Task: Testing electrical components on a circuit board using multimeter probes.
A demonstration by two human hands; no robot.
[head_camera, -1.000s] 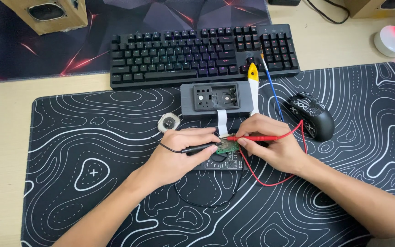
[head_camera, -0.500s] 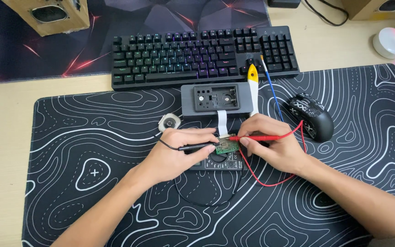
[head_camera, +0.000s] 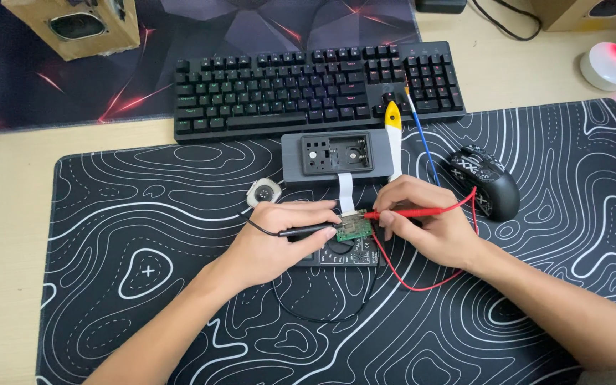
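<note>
Left hand [head_camera: 276, 239] grips a black probe [head_camera: 308, 230]; right hand [head_camera: 429, 228] grips a red probe [head_camera: 415, 212]; both tips touch a small green circuit board [head_camera: 353, 228] on the black meter [head_camera: 347, 251]; a slip could bridge contacts.

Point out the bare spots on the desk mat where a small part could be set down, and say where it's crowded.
Bare mat lies left of the left hand, below the keyboard. Another bare patch runs right of the mouse to the mat's right edge. It is crowded in the middle: both hands, the right hand with the red probe, the green board, the grey case and the wires.
</note>
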